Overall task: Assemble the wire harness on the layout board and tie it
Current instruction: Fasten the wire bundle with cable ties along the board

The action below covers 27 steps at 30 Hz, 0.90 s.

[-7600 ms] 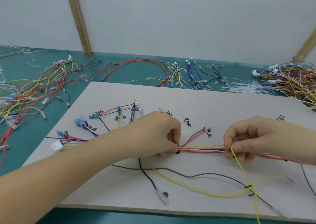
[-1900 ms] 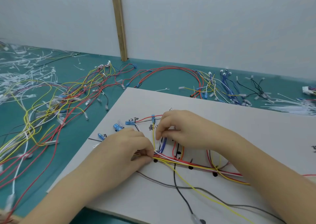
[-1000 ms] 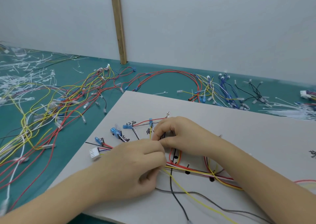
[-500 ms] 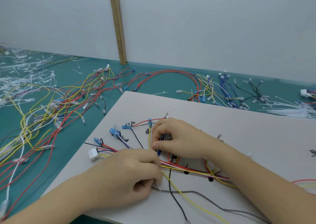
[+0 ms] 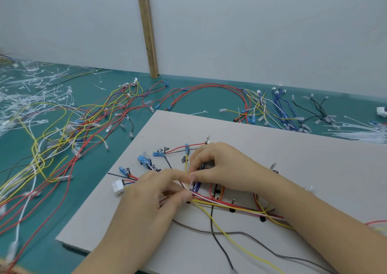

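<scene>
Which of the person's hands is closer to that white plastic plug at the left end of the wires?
Left. The left hand pinches the wires just right of the white plug; the right hand lies farther right, beyond the left hand's fingers.

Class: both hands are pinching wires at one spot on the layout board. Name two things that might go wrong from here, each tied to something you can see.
1. The left hand and right hand cover the bundle where they pinch it, so a wire may slip out unnoticed.
2. Loose yellow and grey wires cross under the forearms and may snag or drag when the arms move.
</scene>
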Each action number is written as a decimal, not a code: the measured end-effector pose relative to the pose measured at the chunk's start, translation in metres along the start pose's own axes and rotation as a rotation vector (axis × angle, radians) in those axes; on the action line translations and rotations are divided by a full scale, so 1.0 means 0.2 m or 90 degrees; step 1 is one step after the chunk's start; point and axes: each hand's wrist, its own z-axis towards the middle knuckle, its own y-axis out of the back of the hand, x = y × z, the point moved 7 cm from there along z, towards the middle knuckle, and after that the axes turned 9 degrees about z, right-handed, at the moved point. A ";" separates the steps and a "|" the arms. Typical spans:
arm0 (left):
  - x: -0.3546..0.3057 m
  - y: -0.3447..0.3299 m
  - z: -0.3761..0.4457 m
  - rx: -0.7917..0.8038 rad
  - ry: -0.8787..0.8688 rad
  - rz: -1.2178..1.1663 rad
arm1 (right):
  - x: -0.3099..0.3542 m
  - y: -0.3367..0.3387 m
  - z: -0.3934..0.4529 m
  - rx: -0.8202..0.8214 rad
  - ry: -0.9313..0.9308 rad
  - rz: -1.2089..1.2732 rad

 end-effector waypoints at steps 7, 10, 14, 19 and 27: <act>0.04 0.00 0.00 -0.094 0.125 0.030 | -0.01 0.01 -0.01 0.062 0.007 0.068; 0.03 0.02 0.00 -0.127 0.120 0.092 | -0.02 0.01 -0.01 0.056 0.010 0.063; 0.00 0.03 0.00 -0.148 0.094 0.127 | -0.03 0.02 -0.01 0.047 0.005 0.112; -0.03 0.02 0.01 -0.146 0.041 0.165 | -0.02 0.03 -0.02 0.044 0.005 0.136; -0.03 0.01 0.01 -0.133 0.018 0.165 | -0.03 0.02 -0.01 0.045 0.004 0.112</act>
